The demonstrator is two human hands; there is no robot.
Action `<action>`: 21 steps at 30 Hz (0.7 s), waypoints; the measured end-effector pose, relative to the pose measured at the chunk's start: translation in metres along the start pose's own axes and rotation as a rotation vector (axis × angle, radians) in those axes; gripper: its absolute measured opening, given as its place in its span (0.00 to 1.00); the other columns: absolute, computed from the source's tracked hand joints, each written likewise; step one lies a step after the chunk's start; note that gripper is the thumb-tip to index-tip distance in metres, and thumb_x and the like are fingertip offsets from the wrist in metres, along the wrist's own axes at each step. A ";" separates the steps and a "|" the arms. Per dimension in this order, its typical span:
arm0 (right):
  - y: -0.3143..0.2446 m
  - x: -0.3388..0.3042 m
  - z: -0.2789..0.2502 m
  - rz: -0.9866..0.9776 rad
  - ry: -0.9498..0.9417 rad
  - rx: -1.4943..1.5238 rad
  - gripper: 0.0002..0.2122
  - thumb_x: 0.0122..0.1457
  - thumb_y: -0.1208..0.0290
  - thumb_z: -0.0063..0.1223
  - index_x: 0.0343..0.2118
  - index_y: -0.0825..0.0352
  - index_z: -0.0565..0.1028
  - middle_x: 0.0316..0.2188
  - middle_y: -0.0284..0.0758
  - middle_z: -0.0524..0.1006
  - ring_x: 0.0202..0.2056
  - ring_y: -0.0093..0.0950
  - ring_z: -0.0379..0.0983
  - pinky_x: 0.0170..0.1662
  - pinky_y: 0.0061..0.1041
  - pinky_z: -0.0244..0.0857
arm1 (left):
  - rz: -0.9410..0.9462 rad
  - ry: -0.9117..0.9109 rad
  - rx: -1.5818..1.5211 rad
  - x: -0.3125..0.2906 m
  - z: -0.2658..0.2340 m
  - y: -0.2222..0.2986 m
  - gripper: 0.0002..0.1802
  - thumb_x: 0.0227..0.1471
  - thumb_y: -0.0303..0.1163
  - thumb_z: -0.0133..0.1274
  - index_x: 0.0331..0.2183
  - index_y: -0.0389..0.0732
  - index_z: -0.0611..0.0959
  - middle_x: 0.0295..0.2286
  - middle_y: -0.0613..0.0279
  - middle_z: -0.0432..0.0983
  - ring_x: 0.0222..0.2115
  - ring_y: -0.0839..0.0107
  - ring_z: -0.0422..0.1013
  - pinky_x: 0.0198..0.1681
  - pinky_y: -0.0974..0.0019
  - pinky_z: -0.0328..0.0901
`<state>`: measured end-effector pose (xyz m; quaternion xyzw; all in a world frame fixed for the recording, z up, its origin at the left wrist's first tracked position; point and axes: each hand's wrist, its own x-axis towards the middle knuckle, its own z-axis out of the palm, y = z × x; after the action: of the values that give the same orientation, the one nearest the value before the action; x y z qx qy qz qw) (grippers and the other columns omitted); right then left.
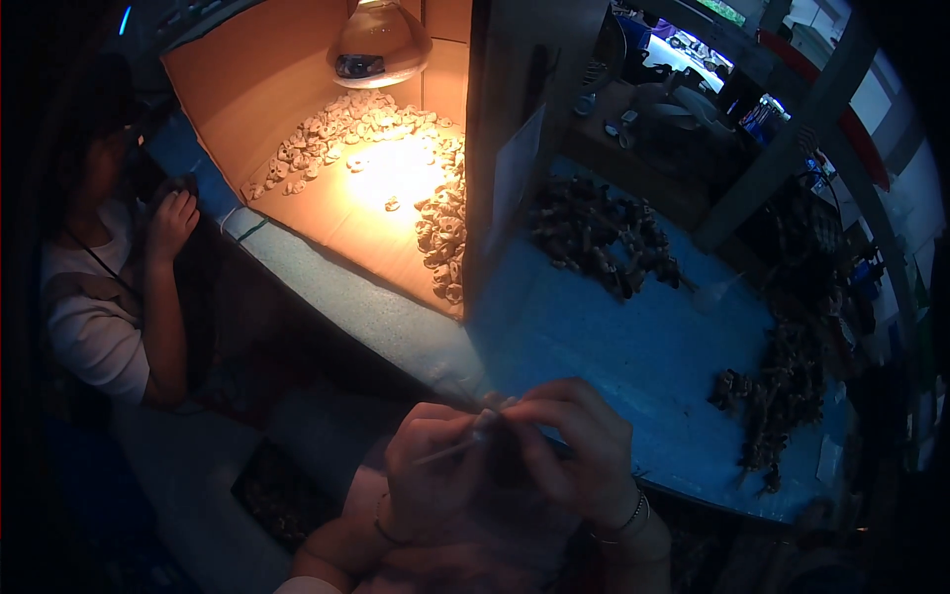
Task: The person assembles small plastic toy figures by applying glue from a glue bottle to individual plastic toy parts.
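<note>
Close in front of my body, both hands meet at their fingertips. My left hand (435,455) is closed, with a thin pale stick (443,454) jutting out from its fingers toward the left. Fingers and thumb of my right hand (579,441) are pinched together against the left fingertips. Between them sits a small pale piece (492,404), mostly covered by the fingers and too dim to name. Beyond my hands, a lit cardboard box (327,233) holds many small pale pieces (442,243) heaped along its back and right side.
A glowing lamp (381,45) hangs over the box. Right of the partition, a blue tabletop (614,366) carries dark clustered pieces (604,233) at the back and another dark heap (782,396) at the right. At the left sits another person (109,297), hands raised. A dark tray (282,495) is lower left.
</note>
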<state>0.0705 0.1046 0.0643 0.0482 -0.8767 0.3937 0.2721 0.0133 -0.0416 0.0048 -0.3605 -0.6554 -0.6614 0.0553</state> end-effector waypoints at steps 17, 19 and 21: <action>0.017 -0.016 0.018 -0.054 0.079 -0.343 0.24 0.39 0.75 0.60 0.43 0.67 0.66 0.40 0.41 0.67 0.40 0.35 0.66 0.43 0.32 0.60 | -0.297 -0.005 -0.609 0.001 0.018 -0.001 0.16 0.48 0.18 0.52 0.40 0.35 0.67 0.38 0.58 0.65 0.37 0.75 0.68 0.40 0.75 0.65; 0.027 -0.016 0.003 0.161 -0.014 0.110 0.27 0.36 0.74 0.65 0.43 0.67 0.65 0.40 0.38 0.67 0.42 0.31 0.66 0.46 0.29 0.59 | -0.270 -0.087 -0.584 0.008 0.009 -0.003 0.17 0.47 0.18 0.52 0.40 0.35 0.68 0.38 0.58 0.65 0.37 0.75 0.68 0.40 0.75 0.65; 0.043 -0.028 0.007 0.263 0.009 0.477 0.29 0.35 0.75 0.67 0.43 0.67 0.65 0.40 0.36 0.67 0.43 0.29 0.65 0.47 0.28 0.58 | -0.110 -0.266 -0.452 0.016 0.000 -0.008 0.16 0.46 0.19 0.54 0.39 0.34 0.69 0.38 0.58 0.64 0.36 0.75 0.67 0.38 0.73 0.65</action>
<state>0.0778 0.1250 0.0177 -0.0050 -0.7568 0.6212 0.2033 -0.0026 -0.0337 0.0073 -0.4112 -0.5112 -0.7398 -0.1494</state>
